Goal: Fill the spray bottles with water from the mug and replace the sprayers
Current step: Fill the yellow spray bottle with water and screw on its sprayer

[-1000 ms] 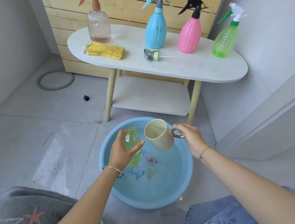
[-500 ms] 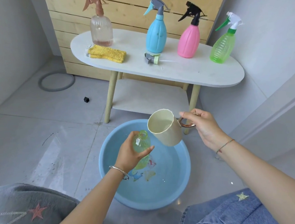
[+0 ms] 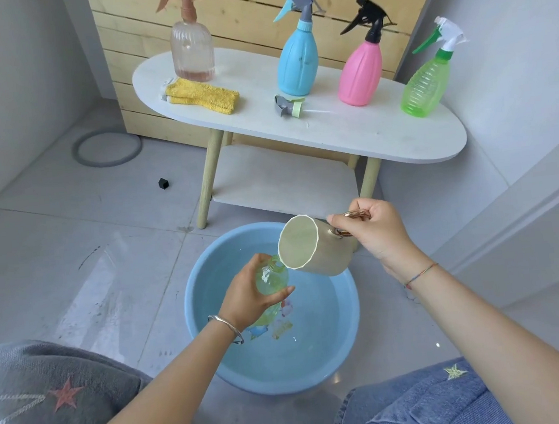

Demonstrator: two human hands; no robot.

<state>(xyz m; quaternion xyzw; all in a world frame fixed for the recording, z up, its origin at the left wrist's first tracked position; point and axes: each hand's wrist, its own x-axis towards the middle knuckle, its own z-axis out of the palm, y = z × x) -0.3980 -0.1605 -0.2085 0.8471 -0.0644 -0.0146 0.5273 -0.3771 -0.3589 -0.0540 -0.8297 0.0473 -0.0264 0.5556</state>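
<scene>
Over the round blue plastic basin (image 3: 345,348), the left hand (image 3: 246,297) grips an uncapped translucent yellow-green spray bottle (image 3: 272,281). The right hand (image 3: 373,232) holds a cream mug (image 3: 315,247) by its copper handle, tilted with its rim touching the bottle's mouth. A grey-and-green sprayer head (image 3: 288,105) lies on the white oval surface (image 3: 349,131).
</scene>
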